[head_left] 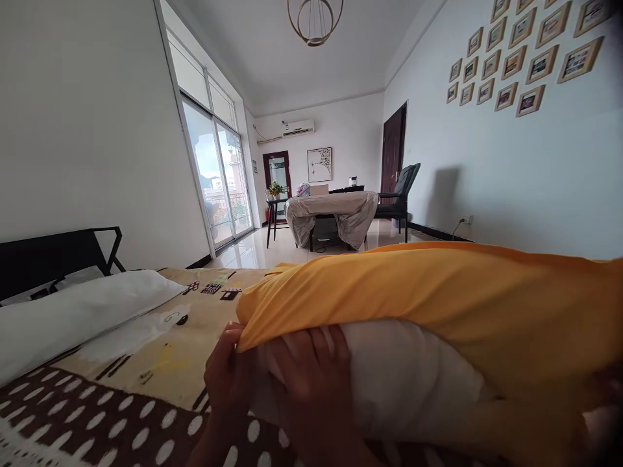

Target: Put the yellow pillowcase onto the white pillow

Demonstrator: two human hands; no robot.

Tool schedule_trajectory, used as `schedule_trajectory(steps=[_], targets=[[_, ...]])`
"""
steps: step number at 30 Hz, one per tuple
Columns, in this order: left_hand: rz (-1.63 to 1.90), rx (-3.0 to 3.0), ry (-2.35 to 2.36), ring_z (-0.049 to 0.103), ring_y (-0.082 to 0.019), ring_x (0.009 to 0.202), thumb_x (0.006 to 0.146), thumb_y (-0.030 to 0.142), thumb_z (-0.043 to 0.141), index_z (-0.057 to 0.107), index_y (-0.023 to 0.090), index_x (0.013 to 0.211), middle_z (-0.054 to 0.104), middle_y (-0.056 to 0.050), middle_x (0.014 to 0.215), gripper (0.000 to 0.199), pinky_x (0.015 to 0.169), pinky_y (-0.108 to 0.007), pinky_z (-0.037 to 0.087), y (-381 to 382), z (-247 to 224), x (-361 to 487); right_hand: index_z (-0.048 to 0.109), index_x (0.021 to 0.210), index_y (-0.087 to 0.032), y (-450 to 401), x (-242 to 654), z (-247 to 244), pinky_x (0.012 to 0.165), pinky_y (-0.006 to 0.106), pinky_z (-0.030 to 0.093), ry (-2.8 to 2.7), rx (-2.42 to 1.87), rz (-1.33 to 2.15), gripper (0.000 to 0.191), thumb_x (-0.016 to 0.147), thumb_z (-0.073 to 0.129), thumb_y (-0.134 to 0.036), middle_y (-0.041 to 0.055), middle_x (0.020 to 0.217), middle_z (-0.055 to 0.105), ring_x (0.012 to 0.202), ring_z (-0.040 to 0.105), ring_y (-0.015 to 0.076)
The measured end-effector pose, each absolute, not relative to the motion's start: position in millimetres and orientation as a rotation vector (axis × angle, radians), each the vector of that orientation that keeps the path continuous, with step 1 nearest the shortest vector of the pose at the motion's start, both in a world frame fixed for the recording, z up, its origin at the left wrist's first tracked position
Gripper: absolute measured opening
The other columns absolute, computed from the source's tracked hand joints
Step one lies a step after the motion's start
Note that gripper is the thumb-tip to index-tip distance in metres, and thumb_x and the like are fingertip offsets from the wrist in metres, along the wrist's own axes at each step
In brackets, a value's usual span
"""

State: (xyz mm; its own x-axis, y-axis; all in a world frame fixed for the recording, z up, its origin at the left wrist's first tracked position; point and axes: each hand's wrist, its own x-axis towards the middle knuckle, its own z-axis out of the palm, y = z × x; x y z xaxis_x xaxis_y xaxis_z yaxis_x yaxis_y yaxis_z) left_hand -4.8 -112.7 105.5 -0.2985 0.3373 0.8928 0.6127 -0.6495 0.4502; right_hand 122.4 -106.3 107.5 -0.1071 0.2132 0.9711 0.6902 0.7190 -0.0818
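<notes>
A yellow pillowcase [413, 279] lies partly over a white pillow [409, 370], which shows below the raised edge of the cloth. My left hand [228, 370] is closed on the pillowcase's left corner, thumb and fingers pinching the fabric. Beside it, my right hand [316, 370] grips the pillow's left end, its fingers bent and their tips hidden under the yellow edge. Both the pillow and its case stretch away to the right, where the picture is dark and blurred.
Under the pillow is a bed with a beige and brown dotted blanket [146, 415]. Another white pillow [97, 298] lies at left, by a black headboard [53, 256]. Farther off are a covered table [331, 202], a black chair [402, 194] and sliding glass doors [219, 168].
</notes>
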Motion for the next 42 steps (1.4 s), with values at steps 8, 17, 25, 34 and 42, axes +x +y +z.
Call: schedule_trajectory(steps=[8,17,25,34,42], targets=[[-1.316,-1.695,-1.119,0.048,-0.01,0.056,0.084,0.006,0.047,0.05,0.019,0.078,0.05,0.003,0.063,0.015,0.056,-0.02,0.037,-100,98,-23,0.066,0.091,-0.02,-79,131,107,0.081,0.037,0.038,-1.601,-0.733,-0.433,0.028,0.08,0.044,-0.006,0.0069,0.094,0.062,0.088,0.05,0.0209],[-0.866,-1.796,-2.214,0.054,-0.017,0.059,0.08,0.02,0.048,0.042,0.022,0.076,0.056,0.001,0.069,0.007,0.054,-0.025,0.031,-91,110,-31,0.069,0.093,-0.019,-47,133,93,0.073,0.031,0.044,-1.659,-0.715,-0.359,0.039,0.076,0.042,0.003,0.0076,0.093,0.061,0.083,0.049,0.019],[-0.995,-2.033,-2.138,0.052,-0.018,0.06,0.085,0.016,0.03,0.037,0.023,0.076,0.053,-0.001,0.064,0.013,0.055,-0.026,0.028,-90,107,-30,0.063,0.106,-0.025,-76,147,106,0.091,0.041,0.031,-2.043,-0.68,-0.343,0.024,0.084,0.055,-0.021,0.0053,0.118,0.059,0.107,0.045,0.0248],[-1.579,-1.966,-1.697,0.048,-0.01,0.05,0.088,0.023,0.042,0.051,0.02,0.08,0.051,0.005,0.057,0.013,0.051,-0.019,0.037,-96,101,-21,0.051,0.124,-0.032,-95,154,116,0.088,0.035,0.03,-2.359,-0.728,-0.29,0.05,0.077,0.065,-0.022,0.0009,0.119,0.056,0.101,0.048,0.0203],[-1.484,-1.816,-1.527,0.047,-0.008,0.046,0.089,0.017,0.045,0.055,0.019,0.078,0.053,0.005,0.055,0.015,0.048,-0.018,0.037,-109,103,-7,0.06,0.095,-0.026,-92,143,106,0.074,0.034,0.028,-2.33,-0.81,-0.291,0.018,0.079,0.058,-0.017,0.0006,0.09,0.058,0.083,0.047,0.0183]])
